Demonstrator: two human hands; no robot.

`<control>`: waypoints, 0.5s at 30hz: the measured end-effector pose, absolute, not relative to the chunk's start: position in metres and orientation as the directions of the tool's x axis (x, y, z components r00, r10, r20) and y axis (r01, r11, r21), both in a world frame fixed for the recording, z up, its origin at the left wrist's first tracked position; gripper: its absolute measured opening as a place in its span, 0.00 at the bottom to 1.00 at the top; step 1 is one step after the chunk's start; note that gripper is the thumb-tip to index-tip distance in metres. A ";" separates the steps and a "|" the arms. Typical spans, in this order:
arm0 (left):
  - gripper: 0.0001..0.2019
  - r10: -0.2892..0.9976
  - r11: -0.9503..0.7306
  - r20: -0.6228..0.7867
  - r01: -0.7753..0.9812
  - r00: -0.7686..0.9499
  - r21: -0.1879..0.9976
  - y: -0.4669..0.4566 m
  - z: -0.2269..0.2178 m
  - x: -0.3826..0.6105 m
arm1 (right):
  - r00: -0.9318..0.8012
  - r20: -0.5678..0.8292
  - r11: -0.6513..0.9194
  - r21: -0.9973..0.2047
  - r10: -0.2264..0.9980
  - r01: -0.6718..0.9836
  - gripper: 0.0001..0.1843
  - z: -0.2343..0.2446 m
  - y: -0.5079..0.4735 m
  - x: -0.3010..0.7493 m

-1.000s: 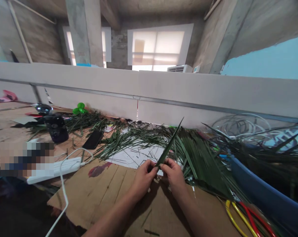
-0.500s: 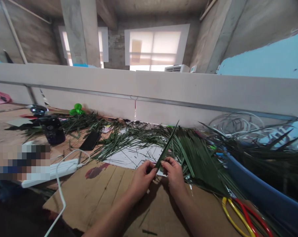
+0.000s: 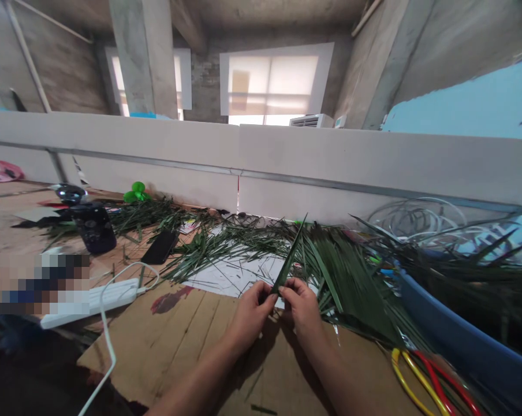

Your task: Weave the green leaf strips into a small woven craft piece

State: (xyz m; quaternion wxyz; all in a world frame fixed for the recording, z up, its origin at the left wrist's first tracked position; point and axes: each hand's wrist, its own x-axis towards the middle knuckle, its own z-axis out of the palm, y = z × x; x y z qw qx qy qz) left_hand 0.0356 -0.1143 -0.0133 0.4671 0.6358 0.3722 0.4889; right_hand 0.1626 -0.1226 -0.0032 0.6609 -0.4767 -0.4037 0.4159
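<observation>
Centrally, at the far edge of a cardboard sheet (image 3: 166, 346), a narrow green palm leaflet (image 3: 289, 260) is held near its base, with its tip raised away from the person and leaning toward the right of the view. The leaflet is pinched between the left hand (image 3: 250, 318) and the right hand (image 3: 302, 309), both closed narrowly on it, with the knuckles almost touching. A white cable (image 3: 107, 341) is seen running over the left part of the cardboard from a white power strip (image 3: 90, 303). Yellow and red tubing (image 3: 417, 381) is coiled at the right corner, beside a blue tub (image 3: 460, 329) filled with dark fronds. Just beyond the hands, a broad palm frond (image 3: 351, 283) lies to the right, and a white paper sheet (image 3: 230, 277) strewn with thin green strips lies to the left. Further left, a black phone (image 3: 159, 247), a dark jar (image 3: 94, 227) and a green plastic object (image 3: 136, 192) are placed among more strips. Clear coiled tubing (image 3: 417, 216) is seen against a low white partition (image 3: 243, 156). Beyond that stand concrete pillars (image 3: 144, 58) and a blind-covered window (image 3: 272, 75).
</observation>
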 end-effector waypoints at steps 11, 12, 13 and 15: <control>0.08 0.914 -0.307 0.293 0.005 0.281 0.952 -0.118 -0.013 0.037 | 0.420 0.091 0.208 -0.948 0.903 -0.241 0.11 -0.005 -0.114 0.172; 0.09 0.914 -0.304 0.291 0.004 0.282 0.953 -0.118 -0.013 0.037 | 0.427 0.080 0.205 -0.945 0.901 -0.256 0.11 -0.005 -0.114 0.173; 0.09 0.915 -0.300 0.287 0.002 0.285 0.954 -0.118 -0.012 0.037 | 0.434 0.071 0.204 -0.942 0.898 -0.268 0.12 -0.005 -0.113 0.174; 0.09 0.915 -0.293 0.282 -0.006 0.290 0.956 -0.118 -0.012 0.037 | 0.442 0.066 0.205 -0.939 0.895 -0.275 0.12 -0.004 -0.113 0.175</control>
